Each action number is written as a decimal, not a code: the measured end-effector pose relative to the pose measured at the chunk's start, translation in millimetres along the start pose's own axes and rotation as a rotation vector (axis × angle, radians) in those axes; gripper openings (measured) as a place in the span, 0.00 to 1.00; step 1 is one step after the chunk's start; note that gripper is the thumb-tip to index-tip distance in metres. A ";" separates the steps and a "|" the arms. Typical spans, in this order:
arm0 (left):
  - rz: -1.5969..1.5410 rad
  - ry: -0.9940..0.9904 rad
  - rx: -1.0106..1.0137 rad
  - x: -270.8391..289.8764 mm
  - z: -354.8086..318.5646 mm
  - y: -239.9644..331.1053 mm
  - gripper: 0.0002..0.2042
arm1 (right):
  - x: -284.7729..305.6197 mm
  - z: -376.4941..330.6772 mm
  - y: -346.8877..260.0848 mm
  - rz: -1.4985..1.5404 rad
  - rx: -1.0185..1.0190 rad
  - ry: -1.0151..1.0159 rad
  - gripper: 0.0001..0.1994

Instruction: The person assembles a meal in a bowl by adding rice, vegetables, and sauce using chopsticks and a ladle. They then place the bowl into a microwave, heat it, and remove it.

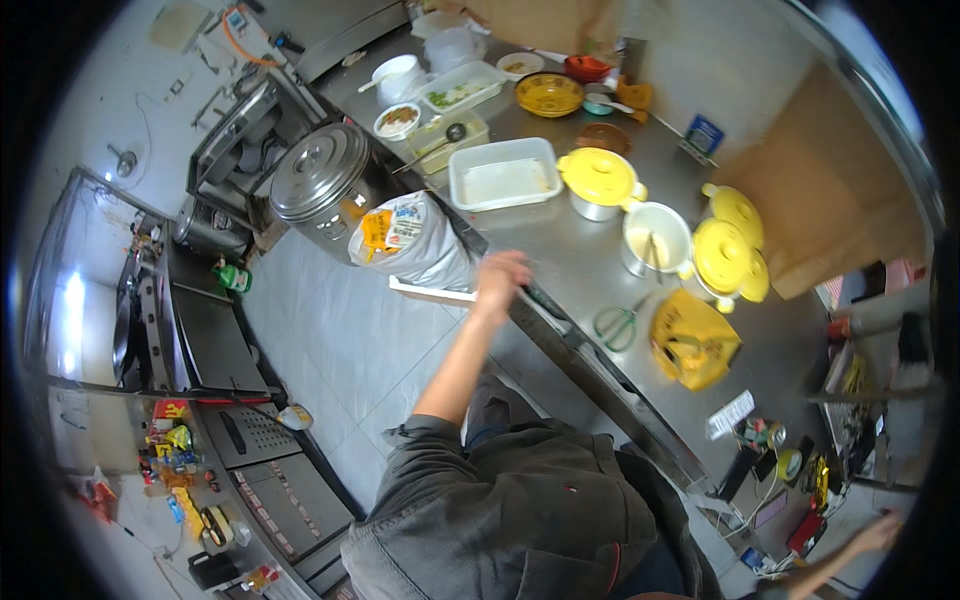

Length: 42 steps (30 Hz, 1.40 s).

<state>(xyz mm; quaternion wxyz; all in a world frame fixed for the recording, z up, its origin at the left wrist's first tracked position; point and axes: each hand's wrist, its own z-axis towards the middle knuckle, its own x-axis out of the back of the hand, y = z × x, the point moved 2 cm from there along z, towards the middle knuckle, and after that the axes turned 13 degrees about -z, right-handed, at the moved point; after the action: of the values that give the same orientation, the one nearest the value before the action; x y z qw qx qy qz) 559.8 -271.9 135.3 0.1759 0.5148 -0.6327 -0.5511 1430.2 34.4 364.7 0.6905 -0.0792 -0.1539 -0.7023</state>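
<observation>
My left hand [503, 278] is over the near edge of the steel counter [565, 262], with its fingers loosely bent and nothing seen in them. Beside it stands a bin lined with a pale bag [435, 255], with orange and white wrappers on top. My right hand [878, 532] reaches far out to the lower right, small and blurred at the picture's rim, so its fingers cannot be made out. Nearest my left hand on the counter are a white rectangular tray [505, 178], green-handled scissors [616, 327] and a crumpled yellow plastic bag [697, 345].
Pots with yellow lids [600, 176] and an uncovered pot with a spoon [655, 238] stand on the counter. Bowls and food tubs [462, 88] fill its far end. A large lidded steel pot [322, 172] is left of the bin. Cables and tape [788, 465] lie at right.
</observation>
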 end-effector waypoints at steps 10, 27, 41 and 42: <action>-0.220 0.423 -0.135 320.7 497.2 147.3 0.15 | 183.2 -391.4 -702.8 1.131 -0.254 -2.043 0.19; -0.469 0.217 0.094 337.3 627.9 172.0 0.17 | 268.2 -321.4 -870.2 0.650 -0.056 -1.944 0.16; -0.658 -0.223 0.009 312.7 476.7 230.2 0.37 | 252.4 -311.5 -847.3 0.629 -0.071 -1.865 0.20; -0.650 -0.180 0.018 305.5 462.2 230.2 0.37 | 243.8 -316.1 -840.2 0.637 -0.129 -1.835 0.21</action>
<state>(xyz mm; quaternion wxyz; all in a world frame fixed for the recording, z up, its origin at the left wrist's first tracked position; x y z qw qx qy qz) -35.3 -323.1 79.4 -0.0703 0.6402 -0.4534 -0.6161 618.6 -299.8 56.8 0.4542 -0.6714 -0.5646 -0.1550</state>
